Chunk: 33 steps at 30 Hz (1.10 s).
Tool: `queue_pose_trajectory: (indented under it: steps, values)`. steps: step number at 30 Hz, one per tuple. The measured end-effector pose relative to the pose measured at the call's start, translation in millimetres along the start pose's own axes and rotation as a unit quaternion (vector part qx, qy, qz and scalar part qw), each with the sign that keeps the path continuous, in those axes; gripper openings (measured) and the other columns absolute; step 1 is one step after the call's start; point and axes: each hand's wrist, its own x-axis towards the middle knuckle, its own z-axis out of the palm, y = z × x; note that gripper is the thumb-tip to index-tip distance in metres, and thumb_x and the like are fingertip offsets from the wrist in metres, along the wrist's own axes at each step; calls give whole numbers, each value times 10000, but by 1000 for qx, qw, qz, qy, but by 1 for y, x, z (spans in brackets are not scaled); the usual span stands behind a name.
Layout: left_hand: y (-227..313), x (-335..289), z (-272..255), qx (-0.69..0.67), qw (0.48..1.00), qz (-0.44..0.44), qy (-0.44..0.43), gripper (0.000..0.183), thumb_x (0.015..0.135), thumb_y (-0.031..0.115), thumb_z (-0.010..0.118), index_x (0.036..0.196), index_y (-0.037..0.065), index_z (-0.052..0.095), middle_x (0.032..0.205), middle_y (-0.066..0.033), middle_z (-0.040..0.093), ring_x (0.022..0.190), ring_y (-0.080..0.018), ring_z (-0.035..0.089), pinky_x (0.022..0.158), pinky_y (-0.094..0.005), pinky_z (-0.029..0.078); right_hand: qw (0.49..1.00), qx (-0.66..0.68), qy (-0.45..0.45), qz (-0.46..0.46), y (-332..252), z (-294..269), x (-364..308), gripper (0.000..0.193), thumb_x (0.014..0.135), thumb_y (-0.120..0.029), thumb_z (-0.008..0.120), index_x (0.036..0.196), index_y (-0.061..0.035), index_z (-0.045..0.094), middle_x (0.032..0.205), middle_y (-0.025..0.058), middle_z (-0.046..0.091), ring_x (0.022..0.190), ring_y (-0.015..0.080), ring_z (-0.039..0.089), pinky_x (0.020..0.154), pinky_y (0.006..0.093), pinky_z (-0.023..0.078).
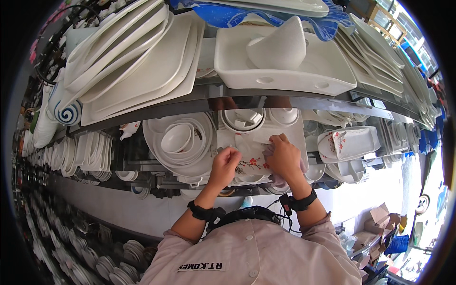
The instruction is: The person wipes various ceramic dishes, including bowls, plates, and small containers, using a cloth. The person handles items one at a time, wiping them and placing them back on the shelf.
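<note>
My left hand (225,165) is closed, thumb against fingertips, over the left edge of a white tray (298,128) with red flowers and dark twigs. Whatever it may pinch is too small to make out. To its right, my right hand (285,156) is bent round a pale purple cloth (278,179), which hangs below the palm. A small white piece shows by its fingertips, its kind unclear. Beyond the hands, a white bowl (232,124) with small white pieces inside and a lidded white pot (284,116) stand on the tray's far part.
Left of the tray are stacked round plates (151,128) topped by small bowls (175,138). Floral oblong dishes (349,143) lie to the right. An upper shelf (190,100) carries leaning plates (185,52) and a deep rectangular dish (285,81). Cardboard boxes (377,221) stand at lower right.
</note>
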Motion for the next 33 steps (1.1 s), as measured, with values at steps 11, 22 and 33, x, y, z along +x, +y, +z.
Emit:
queue_pose_trajectory:
  steps: [11,22,33]
  values:
    - [-2,-4,34,-90,992,55,-72,367,1053,307,600,1239,-5,546,1052,-60,655,907,-103,602,785,-267,500,978,34,199,-49,-79,-16,-71,385,747,-161,768,1114,-111,664,1088,81,613,767,318,684,651,450,545]
    - [-2,-62,-38,-144,986,83,-21,440,1067,215,534,1433,9,404,1212,-98,585,1014,-138,592,896,-310,483,917,385,32,-101,-101,-14,-123,595,661,-33,779,1242,-52,653,1113,95,668,995,246,691,898,356,544]
    - [7,-137,-95,-245,963,19,-110,512,1102,423,387,1477,74,407,1239,-87,610,1097,-166,627,961,-318,504,895,389,107,-188,-188,46,-166,622,675,-45,789,1254,-44,563,1205,186,513,1136,369,535,985,423,467]
